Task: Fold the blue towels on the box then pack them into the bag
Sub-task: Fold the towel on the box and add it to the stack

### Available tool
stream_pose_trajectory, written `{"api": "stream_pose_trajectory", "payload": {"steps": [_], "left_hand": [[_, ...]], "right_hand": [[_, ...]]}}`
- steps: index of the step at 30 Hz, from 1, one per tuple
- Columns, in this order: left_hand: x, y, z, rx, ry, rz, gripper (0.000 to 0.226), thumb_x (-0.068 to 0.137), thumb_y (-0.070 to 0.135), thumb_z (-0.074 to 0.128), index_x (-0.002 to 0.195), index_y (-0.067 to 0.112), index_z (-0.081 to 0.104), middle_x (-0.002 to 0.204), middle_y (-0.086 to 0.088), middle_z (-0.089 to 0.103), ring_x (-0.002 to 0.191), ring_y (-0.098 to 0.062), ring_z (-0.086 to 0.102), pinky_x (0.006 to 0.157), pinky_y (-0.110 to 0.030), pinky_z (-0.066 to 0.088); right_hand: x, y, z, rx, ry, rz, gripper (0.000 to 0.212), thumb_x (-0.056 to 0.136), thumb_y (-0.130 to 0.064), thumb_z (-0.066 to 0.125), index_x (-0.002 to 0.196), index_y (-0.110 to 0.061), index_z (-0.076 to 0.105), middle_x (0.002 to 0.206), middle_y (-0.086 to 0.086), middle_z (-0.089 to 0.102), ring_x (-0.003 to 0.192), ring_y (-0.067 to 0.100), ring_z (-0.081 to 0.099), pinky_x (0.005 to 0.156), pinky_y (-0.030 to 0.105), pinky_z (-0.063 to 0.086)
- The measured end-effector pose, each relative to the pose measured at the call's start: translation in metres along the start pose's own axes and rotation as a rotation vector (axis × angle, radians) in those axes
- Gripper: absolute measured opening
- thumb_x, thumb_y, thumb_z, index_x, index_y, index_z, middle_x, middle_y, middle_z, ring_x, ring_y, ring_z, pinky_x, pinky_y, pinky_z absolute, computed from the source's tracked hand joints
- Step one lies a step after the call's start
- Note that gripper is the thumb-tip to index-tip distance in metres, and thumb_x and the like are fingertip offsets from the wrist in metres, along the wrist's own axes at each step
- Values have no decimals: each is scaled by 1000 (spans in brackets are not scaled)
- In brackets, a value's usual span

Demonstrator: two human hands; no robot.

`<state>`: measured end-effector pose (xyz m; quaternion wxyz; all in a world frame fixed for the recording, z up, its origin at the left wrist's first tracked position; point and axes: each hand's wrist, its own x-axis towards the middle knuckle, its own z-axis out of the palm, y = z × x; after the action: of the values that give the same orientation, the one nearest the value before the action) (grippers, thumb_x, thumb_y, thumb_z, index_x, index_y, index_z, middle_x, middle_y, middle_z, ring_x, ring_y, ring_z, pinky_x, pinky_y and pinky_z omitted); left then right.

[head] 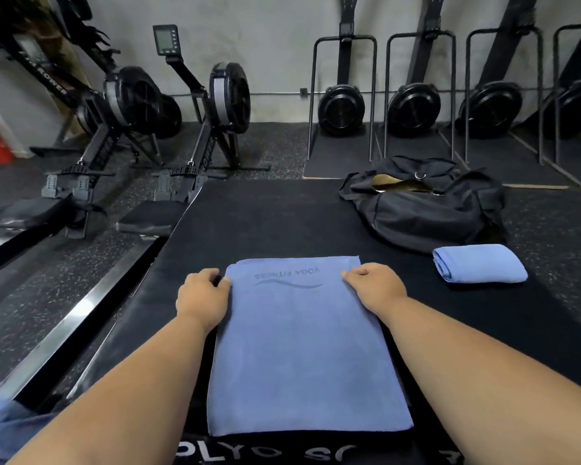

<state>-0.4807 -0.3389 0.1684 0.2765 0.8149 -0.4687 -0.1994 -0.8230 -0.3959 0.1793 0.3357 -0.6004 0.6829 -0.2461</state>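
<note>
while the blue towel point(307, 347) lies flat on the black box point(265, 223), long axis running away from the person (printed end far), left hand point(202, 295) and right hand point(374, 285) pinch its far corners.

The blue towel point(307, 347) is soft matt cloth with a fine nap. The box point(265, 223) under it has a black, matt, slightly grainy cover. Beyond the towel, the bag point(423, 213) is black woven fabric with a faint sheen and a shiny metal ring point(420, 176).
</note>
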Motion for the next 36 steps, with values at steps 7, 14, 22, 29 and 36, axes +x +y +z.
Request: {"api": "stream_pose_trajectory", "payload": {"steps": [7,14,22,29,36], "left_hand": [[29,10,23,201,49,53,43,99,60,44,133,44,64,127,-4,59,116,-31,57,101,-44,46],[32,9,24,-41,130,150,17,96,43,58,87,36,70,97,16,66,86,-9,65,71,-31,49],[38,19,29,-78,53,159,15,97,40,63,85,39,71,94,20,70,87,-8,67,79,-33,55],[47,17,33,18,54,174,30,100,47,57,125,40,71,129,14,66,120,-17,60,99,-36,50],[44,23,33,194,-25,195,42,96,63,55,136,51,61,124,16,48,119,-16,41,110,-35,37]], "right_hand": [[48,-2,15,-21,125,11,31,85,-61,69,90,-31,71,95,-20,69,94,11,65,85,33,52],[59,4,12,108,201,11,24,93,-50,62,88,-27,65,85,-14,68,86,15,63,80,35,48],[64,12,5,150,241,33,21,94,-46,62,89,-26,63,85,-12,68,84,15,64,79,37,52],[66,14,8,108,237,22,11,95,-40,64,91,-29,65,83,-11,67,81,11,63,73,33,49],[68,17,10,94,279,-21,13,95,-39,67,106,-32,67,109,-9,62,84,5,59,75,30,43]]}}
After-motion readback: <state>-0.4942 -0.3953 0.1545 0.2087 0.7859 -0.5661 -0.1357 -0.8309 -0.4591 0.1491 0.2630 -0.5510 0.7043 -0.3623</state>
